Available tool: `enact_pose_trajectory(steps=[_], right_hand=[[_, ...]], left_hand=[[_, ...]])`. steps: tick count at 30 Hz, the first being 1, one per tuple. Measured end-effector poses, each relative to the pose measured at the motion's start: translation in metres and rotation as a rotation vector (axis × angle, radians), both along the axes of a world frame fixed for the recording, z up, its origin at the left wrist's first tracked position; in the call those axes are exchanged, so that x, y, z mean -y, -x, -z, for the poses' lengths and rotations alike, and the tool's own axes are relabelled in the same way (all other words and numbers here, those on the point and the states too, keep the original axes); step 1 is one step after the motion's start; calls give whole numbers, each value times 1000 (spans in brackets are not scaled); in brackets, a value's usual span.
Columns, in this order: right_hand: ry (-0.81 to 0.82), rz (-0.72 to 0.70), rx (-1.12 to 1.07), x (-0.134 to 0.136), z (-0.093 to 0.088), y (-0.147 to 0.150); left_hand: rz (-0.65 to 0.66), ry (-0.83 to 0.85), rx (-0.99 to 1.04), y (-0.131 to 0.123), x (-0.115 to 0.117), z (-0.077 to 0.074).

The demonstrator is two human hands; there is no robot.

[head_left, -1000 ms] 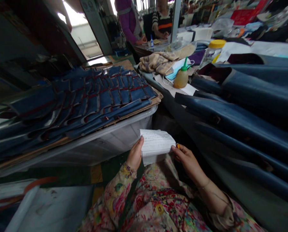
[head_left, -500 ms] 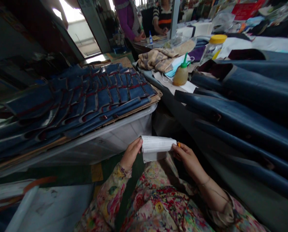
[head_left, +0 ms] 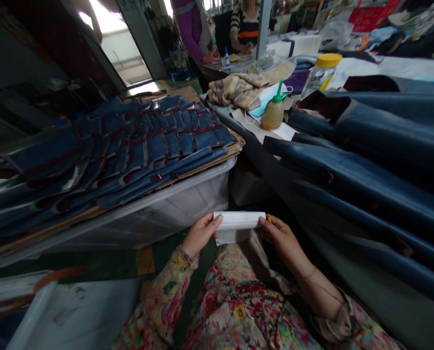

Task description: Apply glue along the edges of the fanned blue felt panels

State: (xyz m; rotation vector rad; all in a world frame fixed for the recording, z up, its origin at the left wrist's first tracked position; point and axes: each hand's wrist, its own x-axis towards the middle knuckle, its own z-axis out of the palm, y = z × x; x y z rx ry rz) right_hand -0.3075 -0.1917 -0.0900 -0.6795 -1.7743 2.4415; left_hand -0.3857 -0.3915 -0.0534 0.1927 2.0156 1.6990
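Note:
A folded sheet of white paper [head_left: 238, 221] is stretched level between my two hands, above my lap. My left hand [head_left: 201, 233] pinches its left end, thumb on top and fingers behind. At the other end my right hand [head_left: 277, 233] grips the paper between thumb and fingers. A small orange object [head_left: 269, 218] pokes out beside the right hand's fingers; its kind is hidden. Below the folded strip hangs a single lower flap of the paper.
Rows of blue pieces with dark red edges [head_left: 136, 141] lie on cardboard over a white plastic bin [head_left: 187, 204]. Long blue pieces [head_left: 370, 170] drape over the right table. A green-tipped squeeze bottle [head_left: 272, 114] and a yellow-lidded jar [head_left: 322, 70] stand there. Two people are at the back.
The left thumb has slid inward onto the paper. The paper's folded upper part is now narrower and flatter. My right hand has barely moved.

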Motion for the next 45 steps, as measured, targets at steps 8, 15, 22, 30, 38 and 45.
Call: enact_pose_trajectory(steps=[8, 15, 22, 30, 38, 45], right_hand=[[55, 32, 15, 4, -13, 0], [60, 45, 22, 4, -18, 1], [-29, 25, -41, 1, -14, 4], [-236, 1, -101, -10, -11, 1], [-226, -115, 381, -5, 96, -54], [-194, -153, 417, -3, 103, -59]], left_hand=[[-42, -58, 64, 0, 0, 5], [-41, -63, 19, 1, -1, 5], [-70, -62, -83, 2, -2, 5], [-45, -22, -164, -4, -8, 29], [-30, 231, -63, -41, 2, 122], [13, 297, -26, -43, 18, 123]])
